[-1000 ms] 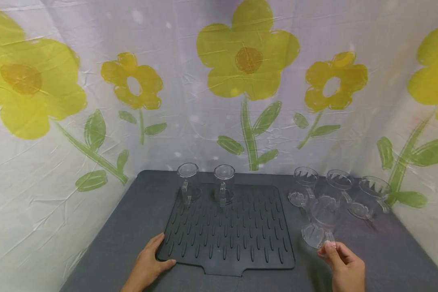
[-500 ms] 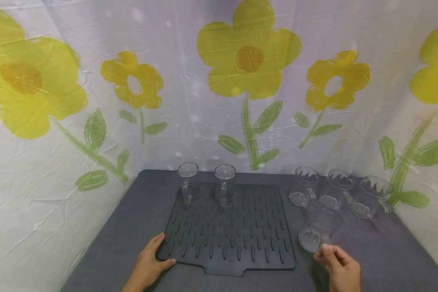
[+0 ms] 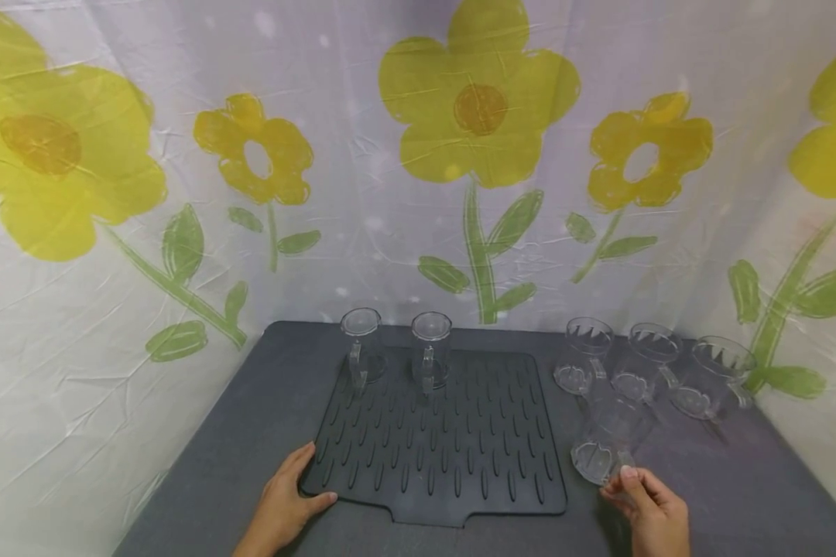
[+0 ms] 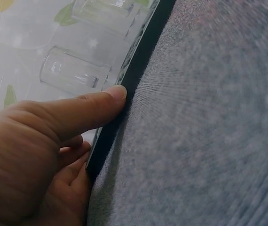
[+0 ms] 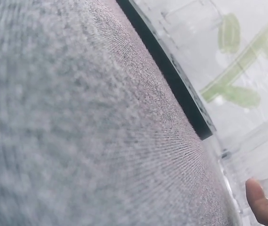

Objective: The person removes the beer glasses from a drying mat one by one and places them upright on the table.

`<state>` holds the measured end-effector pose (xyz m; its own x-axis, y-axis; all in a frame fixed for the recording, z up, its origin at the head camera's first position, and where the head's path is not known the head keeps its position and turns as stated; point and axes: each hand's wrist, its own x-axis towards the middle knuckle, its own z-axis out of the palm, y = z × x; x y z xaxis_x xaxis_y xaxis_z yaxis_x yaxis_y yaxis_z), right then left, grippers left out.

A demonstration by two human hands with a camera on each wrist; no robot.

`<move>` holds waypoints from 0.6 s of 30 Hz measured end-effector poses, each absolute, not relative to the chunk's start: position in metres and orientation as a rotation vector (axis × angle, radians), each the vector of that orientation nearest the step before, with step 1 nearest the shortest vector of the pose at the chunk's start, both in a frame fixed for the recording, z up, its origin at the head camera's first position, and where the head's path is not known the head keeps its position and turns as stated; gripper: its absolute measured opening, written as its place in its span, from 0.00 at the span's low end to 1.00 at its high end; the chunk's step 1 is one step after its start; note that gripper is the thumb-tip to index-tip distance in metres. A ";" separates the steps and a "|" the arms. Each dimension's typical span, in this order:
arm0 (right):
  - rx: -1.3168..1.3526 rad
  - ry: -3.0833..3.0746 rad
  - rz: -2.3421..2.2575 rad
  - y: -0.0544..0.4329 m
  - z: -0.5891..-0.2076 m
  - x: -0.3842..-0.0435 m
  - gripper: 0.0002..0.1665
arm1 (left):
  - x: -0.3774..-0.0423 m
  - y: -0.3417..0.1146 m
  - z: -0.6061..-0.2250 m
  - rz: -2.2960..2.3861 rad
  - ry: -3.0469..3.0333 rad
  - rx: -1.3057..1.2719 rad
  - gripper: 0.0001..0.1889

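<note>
head | left hand (image 3: 284, 497) touches mat (image 3: 432, 452) | right hand (image 3: 651, 507) pinches clear mug (image 3: 594, 462)

R hand (image 5: 265, 208) mostly outside R-wrist cam

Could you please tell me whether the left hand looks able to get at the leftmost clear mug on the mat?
Probably yes: the left hand touches the mat at its near left corner, and nothing stands between it and the leftmost mug.
</note>
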<state>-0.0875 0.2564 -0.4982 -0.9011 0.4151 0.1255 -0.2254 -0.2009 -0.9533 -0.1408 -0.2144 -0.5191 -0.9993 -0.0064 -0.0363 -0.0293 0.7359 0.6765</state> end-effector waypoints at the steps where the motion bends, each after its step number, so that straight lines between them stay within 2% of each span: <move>1: -0.195 -1.656 2.159 0.257 -0.499 -0.088 0.16 | -0.141 -0.214 -0.519 1.130 2.900 -0.030 0.52; 8: -0.178 -1.651 2.142 0.259 -0.499 -0.089 0.17 | -0.141 -0.214 -0.520 1.146 2.921 -0.010 0.51; 18: -0.276 -1.670 2.072 0.257 -0.497 -0.088 0.24 | -0.140 -0.213 -0.519 1.142 2.917 -0.015 0.51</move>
<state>-0.0881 0.2570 -0.4968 -0.8732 0.4699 0.1297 -0.2264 -0.1552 -0.9616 -0.1395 -0.2134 -0.5194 -0.9999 -0.0059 -0.0120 -0.0125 0.7341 0.6789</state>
